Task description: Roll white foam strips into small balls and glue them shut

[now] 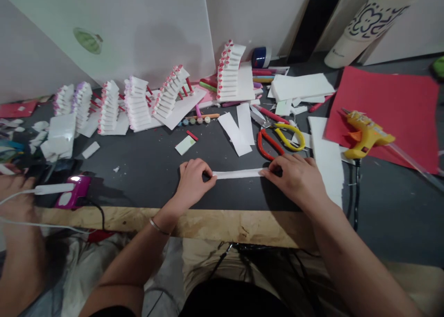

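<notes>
A narrow white paper strip [238, 173] stretches between my two hands, just above or on the dark tabletop near its front edge. My left hand [194, 179] pinches the strip's left end between thumb and fingers. At the other end, my right hand [294, 178] grips the strip the same way. Scissors [280, 137] with one red and one yellow handle lie just beyond my right hand, blades pointing away to the left. Two loose white paper pieces [239, 130] rest behind the strip. A small pale green piece [185, 145] lies beyond my left hand.
Several small white stepped paper models [137, 106] with pink or purple tips stand along the back. A yellow glue gun [367, 132] lies on red sheets [409, 109] at right, its cord hanging down. At left, another person's hand [15, 192] is beside a magenta plug block [74, 192].
</notes>
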